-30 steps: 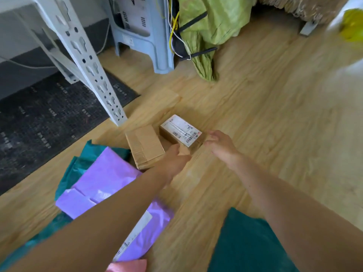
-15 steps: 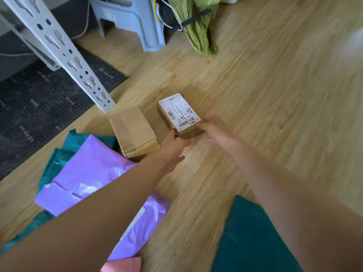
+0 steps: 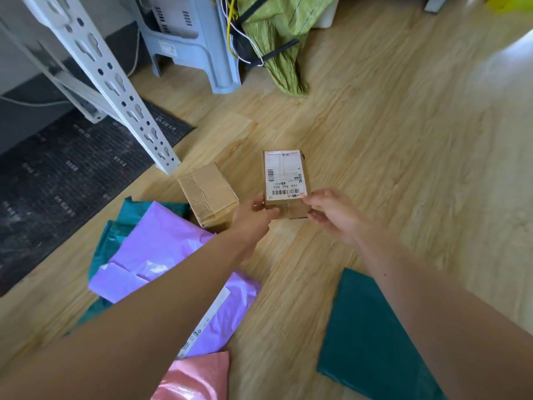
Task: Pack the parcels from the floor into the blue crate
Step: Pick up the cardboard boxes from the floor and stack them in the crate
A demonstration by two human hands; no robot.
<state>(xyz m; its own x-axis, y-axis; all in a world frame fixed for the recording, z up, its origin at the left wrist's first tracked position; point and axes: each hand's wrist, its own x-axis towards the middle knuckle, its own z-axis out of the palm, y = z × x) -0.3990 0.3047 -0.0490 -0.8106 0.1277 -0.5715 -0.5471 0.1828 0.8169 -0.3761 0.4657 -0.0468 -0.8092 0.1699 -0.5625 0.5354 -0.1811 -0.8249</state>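
A small cardboard box with a white shipping label (image 3: 285,180) is held just above the wooden floor at the centre of the head view. My left hand (image 3: 253,216) grips its near left corner and my right hand (image 3: 331,213) grips its near right corner. A second, plain taped cardboard box (image 3: 207,193) lies on the floor just to the left. A purple mailer bag (image 3: 161,255) lies over a teal bag (image 3: 115,235) at the lower left. The blue crate is not in view.
A pink mailer (image 3: 193,376) lies at the bottom edge and another teal mailer (image 3: 372,339) at the lower right. A white slotted rack leg (image 3: 115,82) stands at the left on a black mat (image 3: 57,168). A pale blue plastic stool (image 3: 196,47) and green bag (image 3: 282,39) stand behind.
Both hands have closed on the labelled box, turned it so its long side points away from me, and lifted it slightly. The plain box has stayed in place.
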